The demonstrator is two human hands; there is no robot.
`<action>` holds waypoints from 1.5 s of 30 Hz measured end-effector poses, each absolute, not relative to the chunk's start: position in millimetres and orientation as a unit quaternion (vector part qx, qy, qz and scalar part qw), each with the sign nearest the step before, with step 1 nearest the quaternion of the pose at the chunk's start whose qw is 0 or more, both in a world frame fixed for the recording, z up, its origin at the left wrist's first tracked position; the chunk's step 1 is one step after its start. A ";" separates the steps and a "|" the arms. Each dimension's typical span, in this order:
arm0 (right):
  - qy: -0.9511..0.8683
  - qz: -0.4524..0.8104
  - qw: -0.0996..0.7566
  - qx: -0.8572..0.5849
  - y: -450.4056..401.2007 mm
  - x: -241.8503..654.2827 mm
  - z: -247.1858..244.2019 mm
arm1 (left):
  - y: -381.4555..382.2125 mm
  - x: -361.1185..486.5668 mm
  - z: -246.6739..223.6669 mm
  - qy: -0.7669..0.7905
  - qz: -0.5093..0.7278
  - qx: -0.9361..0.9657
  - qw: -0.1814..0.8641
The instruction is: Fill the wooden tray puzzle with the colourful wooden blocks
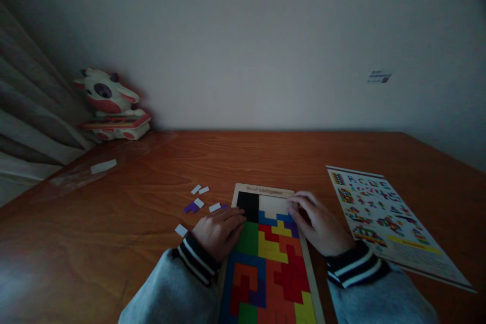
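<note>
Far left, a white-and-red plush cow toy (110, 104) is sitting on the back corner of the brown wooden table (152, 263), against the wall by grey curtains (26, 126). A small white rectangular slip (103, 166) is lying near that corner on a clear plastic sheet (76, 174). Toward the middle, loose flat puzzle pieces (197, 202), white ones and one purple one, are lying scattered on the table just left of the board.

The left hand (218, 233), in a grey sleeve with a striped cuff, is resting palm down on the left edge of the wooden-framed puzzle board filled with coloured block pieces (271, 258); fingers lying flat and loosely together, gripping nothing visible. The board is lying flat at bottom centre, between both hands, with a bare pale gap (274, 206) near its top beside a black piece (248, 206).

The right hand (319, 225) is resting on the board's right edge, fingers curled narrow, fingertips (294, 206) touching the board at the bare gap; cannot tell whether it is pinching a piece.

Far right, a printed paper sheet of coloured pattern examples (383, 217) is lying flat on the table, just beside the right hand.
</note>
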State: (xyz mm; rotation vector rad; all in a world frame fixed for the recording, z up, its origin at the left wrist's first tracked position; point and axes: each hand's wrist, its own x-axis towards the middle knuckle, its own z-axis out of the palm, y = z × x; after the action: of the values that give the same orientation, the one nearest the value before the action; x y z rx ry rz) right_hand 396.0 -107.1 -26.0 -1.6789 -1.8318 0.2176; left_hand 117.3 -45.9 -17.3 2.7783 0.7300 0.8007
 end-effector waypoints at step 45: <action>-0.728 0.069 0.293 -0.616 -102.4 409.7 -21.9 | -25.0 62.0 -17.8 0.295 0.234 0.924 0.058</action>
State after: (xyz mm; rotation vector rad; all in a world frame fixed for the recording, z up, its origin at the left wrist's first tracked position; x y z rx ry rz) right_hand 409.7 -102.4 -21.9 -1.6422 -1.9387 0.1840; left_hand 62.0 -25.0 -17.8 2.8019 0.8943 0.7104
